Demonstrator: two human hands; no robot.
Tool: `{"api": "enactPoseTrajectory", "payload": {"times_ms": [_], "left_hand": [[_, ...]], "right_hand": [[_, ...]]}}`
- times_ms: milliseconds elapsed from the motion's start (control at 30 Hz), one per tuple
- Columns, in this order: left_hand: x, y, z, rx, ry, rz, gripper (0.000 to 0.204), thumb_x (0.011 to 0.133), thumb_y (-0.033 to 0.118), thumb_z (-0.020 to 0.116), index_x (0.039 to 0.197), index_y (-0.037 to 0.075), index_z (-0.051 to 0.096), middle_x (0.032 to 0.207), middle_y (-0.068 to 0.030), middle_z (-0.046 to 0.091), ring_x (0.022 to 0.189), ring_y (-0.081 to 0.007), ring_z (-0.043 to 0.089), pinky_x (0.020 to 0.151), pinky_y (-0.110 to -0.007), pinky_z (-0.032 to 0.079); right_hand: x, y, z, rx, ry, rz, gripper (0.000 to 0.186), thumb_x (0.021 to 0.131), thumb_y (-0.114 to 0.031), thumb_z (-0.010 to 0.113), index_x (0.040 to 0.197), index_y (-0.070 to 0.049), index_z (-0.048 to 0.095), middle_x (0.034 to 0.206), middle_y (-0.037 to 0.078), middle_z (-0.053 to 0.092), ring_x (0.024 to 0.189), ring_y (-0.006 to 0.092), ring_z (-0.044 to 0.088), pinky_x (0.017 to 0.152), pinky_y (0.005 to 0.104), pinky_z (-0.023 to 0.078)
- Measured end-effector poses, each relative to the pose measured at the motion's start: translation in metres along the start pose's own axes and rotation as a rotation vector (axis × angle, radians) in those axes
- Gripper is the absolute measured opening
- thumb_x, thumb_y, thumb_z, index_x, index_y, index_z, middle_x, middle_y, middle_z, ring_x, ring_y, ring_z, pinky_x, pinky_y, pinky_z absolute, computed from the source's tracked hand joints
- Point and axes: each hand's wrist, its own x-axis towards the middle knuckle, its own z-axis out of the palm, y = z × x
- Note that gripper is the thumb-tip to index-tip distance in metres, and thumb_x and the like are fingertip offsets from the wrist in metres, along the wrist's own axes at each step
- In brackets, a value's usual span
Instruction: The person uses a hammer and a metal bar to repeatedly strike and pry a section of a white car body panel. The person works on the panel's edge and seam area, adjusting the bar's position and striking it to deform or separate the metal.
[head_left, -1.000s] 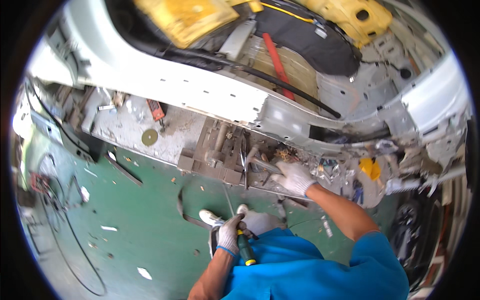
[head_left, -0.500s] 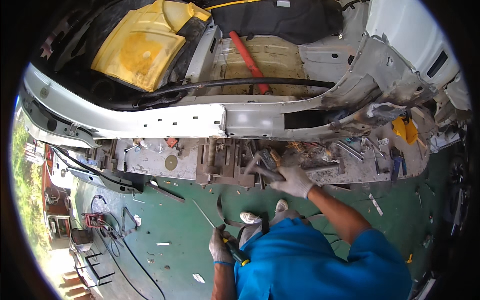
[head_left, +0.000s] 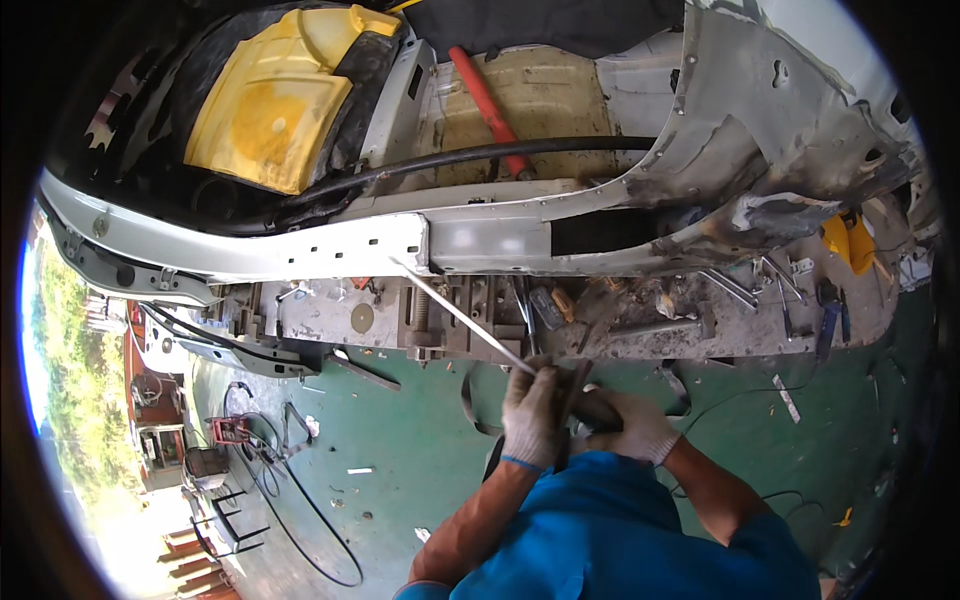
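Note:
My left hand (head_left: 530,415), in a white glove, is closed round a long screwdriver (head_left: 465,318). Its thin shaft points up and left, and the tip appears at the lower edge of the white sill (head_left: 345,245) of a car body, near an overlapping seam; I cannot tell whether it touches. The handle is hidden by my hand and body. Close beside it on the right, my gloved right hand (head_left: 632,425) grips a hammer (head_left: 598,410), which is dark and smeared by motion.
Beneath the sill runs a metal bench (head_left: 640,345) with a threaded clamp (head_left: 422,310) and several scattered tools. A red tube (head_left: 485,100) and a yellow panel (head_left: 270,110) lie inside the car body. Cables and a black stool (head_left: 230,520) are on the green floor.
My left hand has risen to the right, bringing the screwdriver's tip up to the sill. My right hand has drawn the hammer back from the bench toward my body.

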Motion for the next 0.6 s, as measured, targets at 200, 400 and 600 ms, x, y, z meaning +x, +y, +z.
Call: {"api": "enactPoseTrajectory", "payload": {"times_ms": [200, 400, 600], "left_hand": [[0.038, -0.002, -0.005, 0.261, -0.062, -0.001, 0.024, 0.112, 0.019, 0.057, 0.128, 0.002, 0.06, 0.101, -0.015, 0.072, 0.091, -0.0267, 0.074, 0.082, -0.042, 0.064], [0.075, 0.04, -0.021, 0.461, -0.046, 0.126, 0.024, 0.11, 0.018, 0.06, 0.124, -0.001, 0.064, 0.101, -0.0127, 0.074, 0.087, -0.0242, 0.075, 0.081, -0.039, 0.065], [0.074, 0.06, -0.021, 0.467, 0.009, 0.098, 0.028, 0.106, 0.021, 0.066, 0.118, -0.003, 0.07, 0.101, -0.0098, 0.073, 0.089, -0.0175, 0.071, 0.081, -0.032, 0.059]], "right_hand": [[-0.029, 0.031, 0.002, -0.069, 0.056, 0.159, 0.075, 0.08, -0.047, 0.089, 0.14, -0.009, 0.066, 0.12, 0.022, 0.076, 0.111, 0.0409, 0.074, 0.098, 0.0472, 0.06], [-0.019, 0.037, 0.014, 0.024, 0.057, 0.108, 0.072, 0.081, -0.044, 0.088, 0.139, -0.008, 0.067, 0.119, 0.023, 0.077, 0.108, 0.0402, 0.076, 0.094, 0.0468, 0.06], [0.001, 0.032, 0.017, 0.402, -0.074, 0.302, 0.051, 0.083, -0.025, 0.086, 0.124, -0.001, 0.068, 0.091, 0.009, 0.07, 0.076, 0.0174, 0.068, 0.069, 0.0332, 0.057]]}}
